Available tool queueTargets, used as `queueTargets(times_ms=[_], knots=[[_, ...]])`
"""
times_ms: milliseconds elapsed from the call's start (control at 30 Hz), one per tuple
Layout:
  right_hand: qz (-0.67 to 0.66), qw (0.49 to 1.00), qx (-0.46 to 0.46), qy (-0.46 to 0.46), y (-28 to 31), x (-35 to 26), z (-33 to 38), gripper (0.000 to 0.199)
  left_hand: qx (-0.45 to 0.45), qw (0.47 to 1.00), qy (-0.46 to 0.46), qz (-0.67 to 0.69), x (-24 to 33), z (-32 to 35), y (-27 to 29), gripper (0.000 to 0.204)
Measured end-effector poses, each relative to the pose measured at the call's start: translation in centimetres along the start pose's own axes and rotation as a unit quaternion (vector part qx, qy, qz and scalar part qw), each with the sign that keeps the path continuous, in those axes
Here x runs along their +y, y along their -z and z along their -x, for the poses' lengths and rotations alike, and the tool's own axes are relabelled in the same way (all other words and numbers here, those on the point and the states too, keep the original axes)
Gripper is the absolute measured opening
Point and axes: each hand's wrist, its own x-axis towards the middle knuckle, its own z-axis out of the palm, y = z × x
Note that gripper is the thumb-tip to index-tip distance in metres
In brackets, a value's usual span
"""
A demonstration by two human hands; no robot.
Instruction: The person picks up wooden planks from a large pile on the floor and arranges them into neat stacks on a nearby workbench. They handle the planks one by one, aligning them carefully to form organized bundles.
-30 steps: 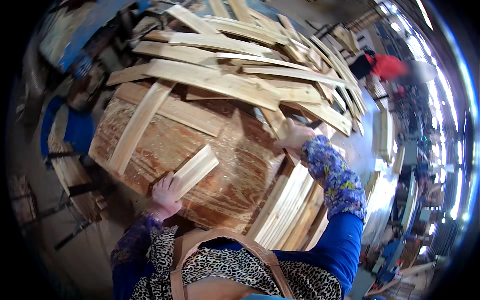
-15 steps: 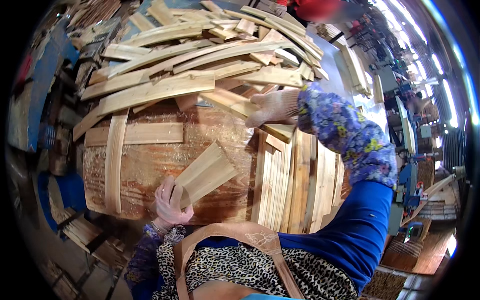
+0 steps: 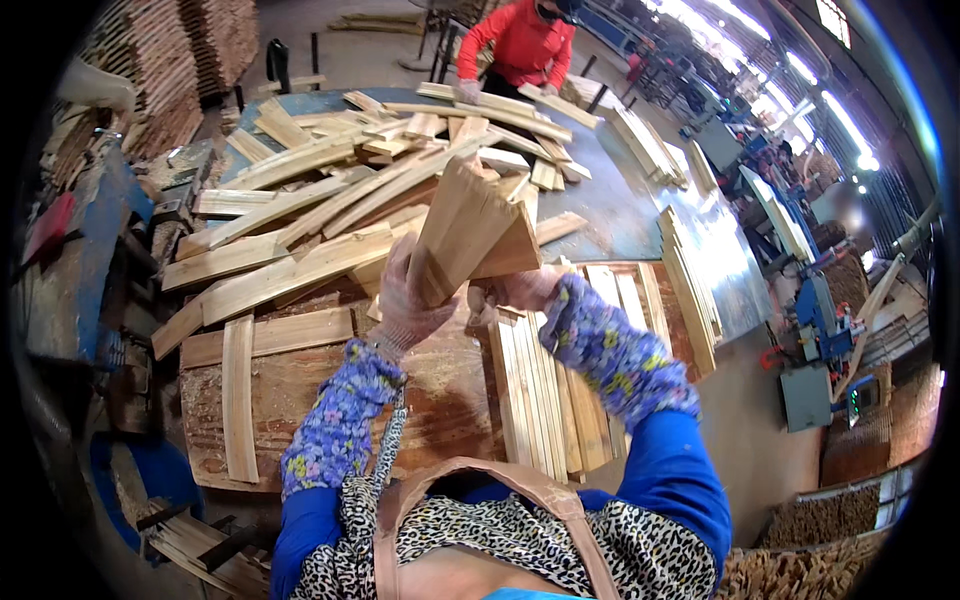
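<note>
Gloved and raised in front of me, my left hand (image 3: 405,300) is closed round the lower end of a short, pale wooden board (image 3: 462,225), which stands tilted upward. Beside and partly behind it is a darker board (image 3: 512,252). My right hand (image 3: 525,288), also gloved, has its fingers curled at that darker board's lower edge; the board's far part is hidden. Under my right forearm lies a row of narrow boards (image 3: 530,390) side by side on the brown wooden tabletop (image 3: 440,400).
A large heap of loose boards (image 3: 300,215) covers the far side. Two boards cross at the left, one an upright strip (image 3: 239,400). More boards (image 3: 688,290) stack along the right edge. Across the table, a person in red (image 3: 520,45) handles boards.
My left hand has lifted its board from low over the table to the middle. My right hand has drawn back from the heap with another board, bringing the two together. My view has tilted up.
</note>
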Motion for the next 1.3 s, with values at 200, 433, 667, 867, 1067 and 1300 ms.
queueTargets(times_ms=[200,433,667,867,1067,1300], knots=[[0.298,0.909,0.084,0.278,-3.7,0.7,-0.4,0.058,-0.031,0.991,0.126,0.025,5.0,-4.4,5.2,0.114],[0.530,0.762,-0.057,0.369,-14.8,1.2,-0.8,0.088,0.335,0.817,0.286,0.371,7.8,0.7,14.9,0.102],[0.240,0.922,-0.256,0.165,-27.5,19.5,1.5,0.092,0.425,0.821,0.266,0.272,11.2,16.1,27.8,0.096],[0.150,0.919,-0.361,0.049,-42.6,28.7,3.0,0.095,0.502,0.775,0.292,0.247,14.6,30.4,40.3,0.099],[0.292,0.853,-0.424,0.084,-61.1,40.1,1.4,0.096,0.539,0.724,0.366,0.227,17.2,45.9,56.0,0.084],[0.505,0.722,-0.472,0.039,-78.7,51.6,2.1,0.093,0.611,0.597,0.475,0.212,21.1,62.8,68.2,0.036]])
